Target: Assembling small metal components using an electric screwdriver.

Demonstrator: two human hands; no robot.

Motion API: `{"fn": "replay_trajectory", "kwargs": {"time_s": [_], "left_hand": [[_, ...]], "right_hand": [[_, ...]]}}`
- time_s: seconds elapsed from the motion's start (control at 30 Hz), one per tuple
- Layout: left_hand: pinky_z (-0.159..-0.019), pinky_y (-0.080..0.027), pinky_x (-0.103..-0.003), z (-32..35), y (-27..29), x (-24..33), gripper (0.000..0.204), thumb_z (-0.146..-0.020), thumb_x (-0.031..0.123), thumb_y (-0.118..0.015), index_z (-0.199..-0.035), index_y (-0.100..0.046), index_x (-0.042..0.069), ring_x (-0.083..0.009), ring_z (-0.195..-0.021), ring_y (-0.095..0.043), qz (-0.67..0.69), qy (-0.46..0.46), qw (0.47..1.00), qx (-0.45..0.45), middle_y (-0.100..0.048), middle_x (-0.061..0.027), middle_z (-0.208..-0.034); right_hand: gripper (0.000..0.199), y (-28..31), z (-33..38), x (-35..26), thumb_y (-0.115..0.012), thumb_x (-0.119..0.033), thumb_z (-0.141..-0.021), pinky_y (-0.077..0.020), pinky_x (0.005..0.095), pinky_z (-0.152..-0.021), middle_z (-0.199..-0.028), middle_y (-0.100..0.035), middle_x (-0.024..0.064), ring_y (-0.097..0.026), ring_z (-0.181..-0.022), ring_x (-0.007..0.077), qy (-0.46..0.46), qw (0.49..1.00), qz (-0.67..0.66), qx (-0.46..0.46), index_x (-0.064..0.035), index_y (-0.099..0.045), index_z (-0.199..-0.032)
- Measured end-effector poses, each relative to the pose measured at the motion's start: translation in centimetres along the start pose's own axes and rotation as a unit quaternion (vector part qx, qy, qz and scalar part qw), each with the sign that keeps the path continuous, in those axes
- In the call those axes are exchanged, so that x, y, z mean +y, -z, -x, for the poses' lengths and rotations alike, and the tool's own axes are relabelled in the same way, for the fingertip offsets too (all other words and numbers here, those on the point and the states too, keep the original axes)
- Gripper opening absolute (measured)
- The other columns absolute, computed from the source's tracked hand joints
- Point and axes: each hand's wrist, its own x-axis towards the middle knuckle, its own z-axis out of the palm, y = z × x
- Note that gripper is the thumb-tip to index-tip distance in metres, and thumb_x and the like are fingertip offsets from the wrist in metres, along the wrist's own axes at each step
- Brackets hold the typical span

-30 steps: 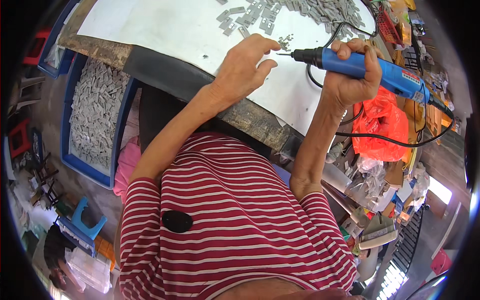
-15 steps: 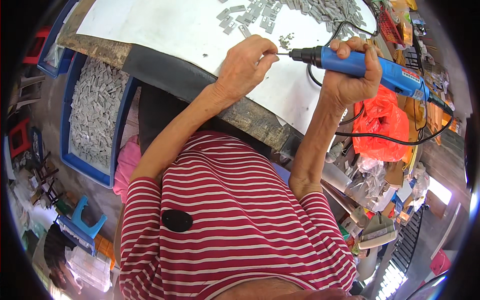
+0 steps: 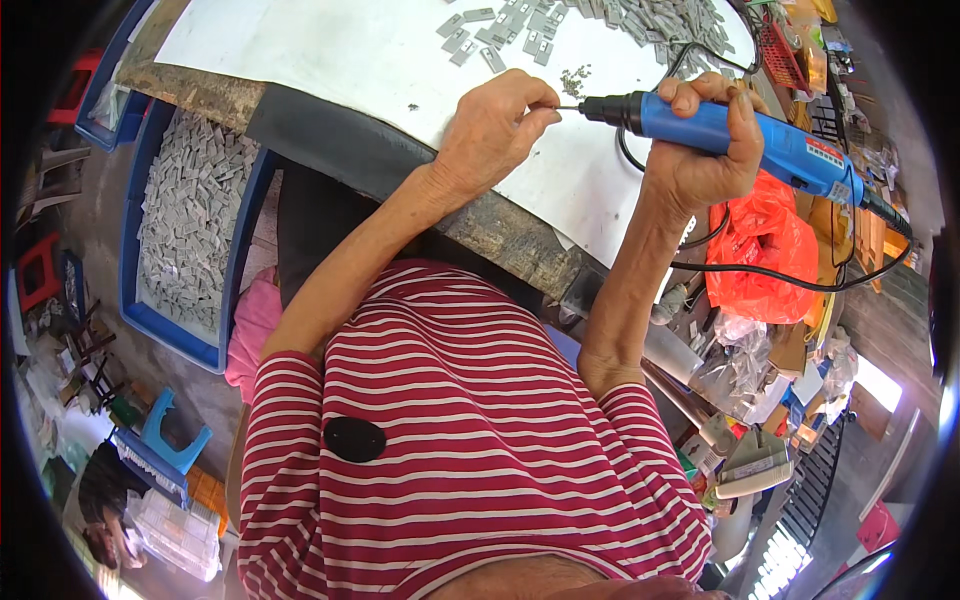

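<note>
A blue electric screwdriver [image 3: 705,122] with a black nose is wrapped in the fingers of my right hand [image 3: 705,165], lying nearly level above the table. Its thin bit [image 3: 569,108] reaches left to the pinched fingertips of my left hand [image 3: 497,135]. Whatever those fingertips hold at the bit's end is too small and covered to make out. Just beyond the bit, a little cluster of tiny screws [image 3: 575,78] lies on the white sheet [image 3: 330,50]. Farther back are loose flat grey metal pieces [image 3: 515,25], each with a dark slot, heaped thicker toward the right.
A blue bin [image 3: 215,357] full of similar grey pieces stands left, below the table's worn edge [image 3: 510,240]. The tool's black cable [image 3: 790,287] loops past a red plastic bag [image 3: 765,250] at right. A blue stool [image 3: 172,440] stands at lower left.
Both hands and the screwdriver hold almost the same pose, the bit still meeting my left fingertips. The whole view has shifted very slightly.
</note>
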Motion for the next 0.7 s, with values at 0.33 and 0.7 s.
{"fn": "replay_trajectory", "kwargs": {"time_s": [0.33,0.7], "left_hand": [[-0.057,-0.044,-0.027,0.0,0.2,0.2,0.010,-0.075,0.003,-0.061,-0.083,-0.059,-0.002,-0.0183,-0.065,-0.055,-0.027,-0.030,0.999,0.012,-0.057,-0.0095,-0.076],[-0.058,-0.045,-0.027,0.1,0.0,0.0,0.014,-0.075,0.004,-0.062,-0.087,-0.060,0.000,-0.0177,-0.067,-0.056,-0.023,-0.002,1.000,0.003,-0.058,-0.0094,-0.077]], "right_hand": [[0.018,-1.4,0.6,0.5,-0.050,-0.008,-0.076,-0.0436,0.0397,-0.056,-0.072,-0.057,0.0160,-0.051,-0.052,0.0203,0.054,0.994,0.074,-0.064,-0.0050,-0.047,-0.094],[0.020,-1.1,0.7,0.3,-0.050,-0.012,-0.076,-0.0407,0.0397,-0.060,-0.074,-0.057,0.0153,-0.050,-0.055,0.0210,0.039,0.995,0.077,-0.057,-0.0100,-0.049,-0.096]]}}
